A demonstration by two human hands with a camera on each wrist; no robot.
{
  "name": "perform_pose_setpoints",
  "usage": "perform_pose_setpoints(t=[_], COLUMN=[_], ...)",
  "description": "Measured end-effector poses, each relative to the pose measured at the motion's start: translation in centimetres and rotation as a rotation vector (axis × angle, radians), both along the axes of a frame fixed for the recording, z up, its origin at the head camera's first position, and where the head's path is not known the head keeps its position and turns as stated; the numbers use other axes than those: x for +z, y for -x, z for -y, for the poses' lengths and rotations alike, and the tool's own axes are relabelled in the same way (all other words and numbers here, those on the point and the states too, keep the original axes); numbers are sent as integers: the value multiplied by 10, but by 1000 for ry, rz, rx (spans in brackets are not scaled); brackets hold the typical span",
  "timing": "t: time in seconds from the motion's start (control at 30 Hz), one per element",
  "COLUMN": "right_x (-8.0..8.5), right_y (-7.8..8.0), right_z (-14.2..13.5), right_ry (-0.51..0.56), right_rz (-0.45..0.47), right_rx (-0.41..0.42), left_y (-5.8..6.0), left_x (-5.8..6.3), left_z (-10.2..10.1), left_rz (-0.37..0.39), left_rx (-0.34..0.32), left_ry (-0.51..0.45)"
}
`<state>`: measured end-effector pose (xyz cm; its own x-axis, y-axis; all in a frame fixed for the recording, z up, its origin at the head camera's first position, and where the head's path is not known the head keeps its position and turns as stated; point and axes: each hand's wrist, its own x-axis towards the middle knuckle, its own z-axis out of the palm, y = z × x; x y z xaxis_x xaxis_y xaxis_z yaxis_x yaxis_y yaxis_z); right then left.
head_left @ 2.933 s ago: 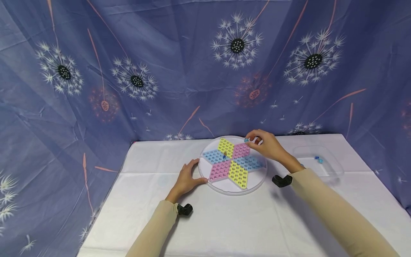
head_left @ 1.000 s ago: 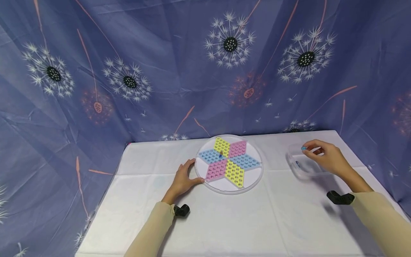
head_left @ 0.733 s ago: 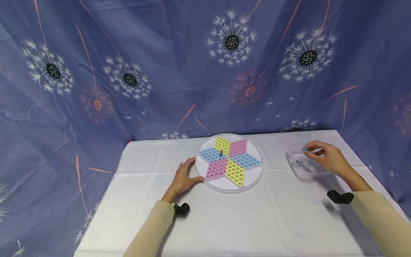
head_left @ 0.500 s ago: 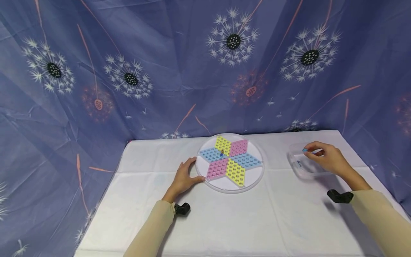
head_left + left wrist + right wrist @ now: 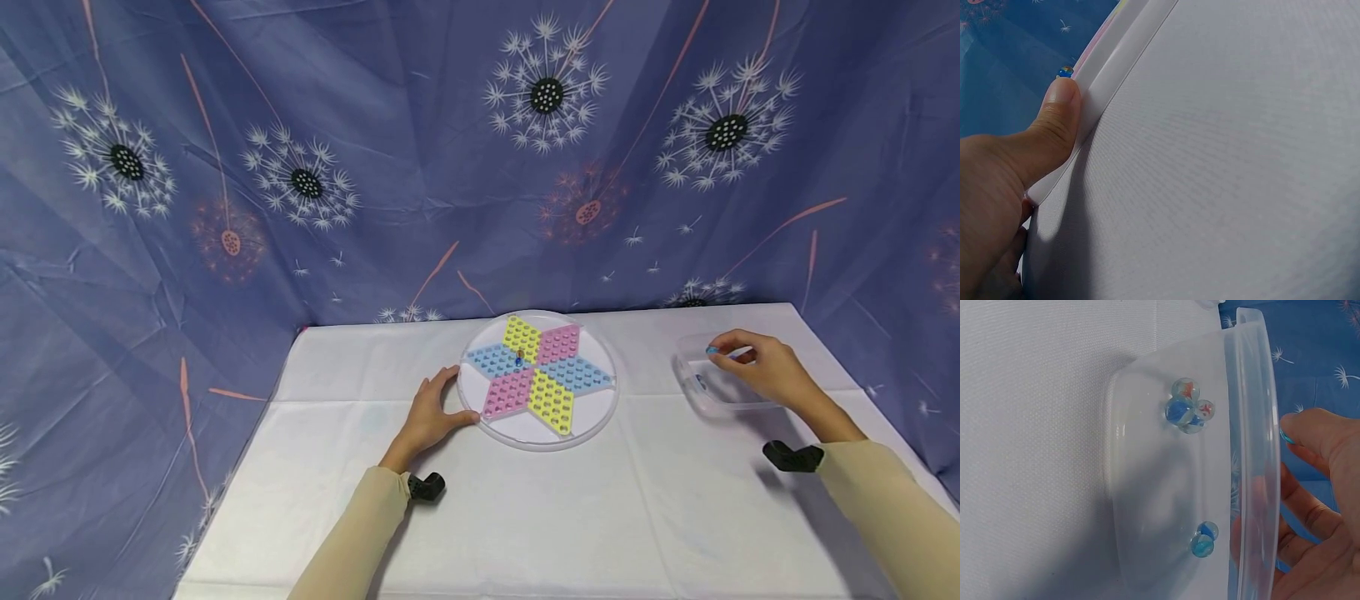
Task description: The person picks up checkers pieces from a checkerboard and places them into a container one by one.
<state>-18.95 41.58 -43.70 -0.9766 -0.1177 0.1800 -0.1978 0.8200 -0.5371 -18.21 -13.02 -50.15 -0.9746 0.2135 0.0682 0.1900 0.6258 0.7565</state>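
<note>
A blue-violet dandelion-print curtain [image 5: 420, 158] backs a table in white cloth [image 5: 555, 517]. As the head view lies, the left hand [image 5: 429, 417] is spread wide, thumb and fingers along the star board [image 5: 517, 430] at its eight to nine o'clock, not curled round anything. At the board's three o'clock, well apart, is a clear container [image 5: 1259, 381]; by its eleven o'clock side the right hand [image 5: 768, 367] pinches a blue marble [image 5: 711, 350] between curled fingertips and thumb. Smooth glass could slip from so small a grip and roll off; a nudge from the left hand might jolt the board marbles [image 5: 518, 362] from their places. Counts: one board with six points, two each yellow, pink and blue; one container; apparently two marbles at ten o'clock from the star's centre; one pinched; inside the container, seemingly four clustered [image 5: 1179, 411] plus a pair [image 5: 1202, 545], reflections permitting.
</note>
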Motion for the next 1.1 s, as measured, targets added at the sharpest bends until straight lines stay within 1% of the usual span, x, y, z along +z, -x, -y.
perform_pose_setpoints(t=[0.33,0.57,0.87,1.1], right_x=[0,-1,-1,-1], right_y=[0,1,-1,-1], right_z=[3,4,5,6], right_ry=[9,-3,-6,2], right_rz=[14,-16,-9,-26], right_rx=[-10,-19,-12,6], left_y=[0,0,-1,0], left_x=[0,0,1,1], left_z=[0,0,1,0], left_rz=[2,-10,-2,-4], left_rx=[-2,-5,-5,-10], left_ry=[-2,-8,-6,-3])
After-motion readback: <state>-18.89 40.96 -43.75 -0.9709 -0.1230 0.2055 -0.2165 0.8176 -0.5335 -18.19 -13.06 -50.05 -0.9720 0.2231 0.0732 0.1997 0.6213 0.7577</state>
